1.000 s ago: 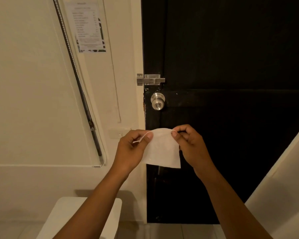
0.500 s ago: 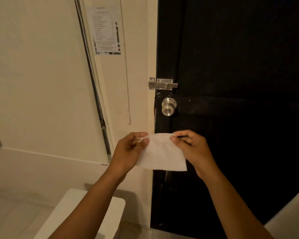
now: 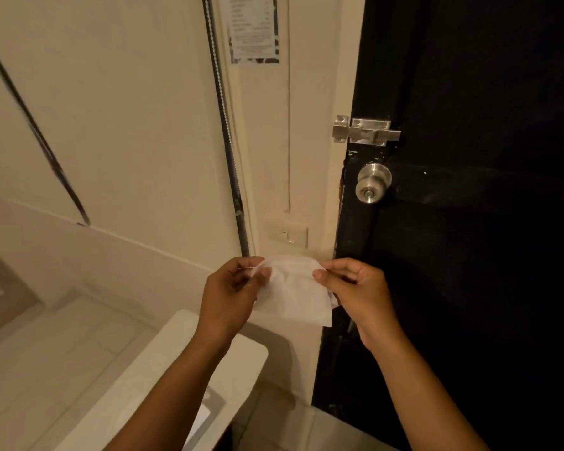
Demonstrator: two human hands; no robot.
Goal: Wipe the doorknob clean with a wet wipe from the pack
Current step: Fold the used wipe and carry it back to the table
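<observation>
A white wet wipe (image 3: 295, 292) is stretched between both hands at chest height. My left hand (image 3: 230, 296) pinches its left top corner and my right hand (image 3: 358, 294) pinches its right top corner. The round silver doorknob (image 3: 372, 183) sits on the left edge of the black door (image 3: 469, 222), up and to the right of the wipe and well apart from it. No pack of wipes can be made out with certainty.
A silver slide bolt (image 3: 367, 131) is fixed just above the knob. A light switch (image 3: 288, 236) is on the cream wall left of the door frame. A white table (image 3: 163, 379) stands below my left arm. A printed notice (image 3: 254, 30) hangs high up.
The view has swung left and down, so the door and knob now sit farther right. Both hands keep the wipe between them, still spread, a little lower relative to the knob.
</observation>
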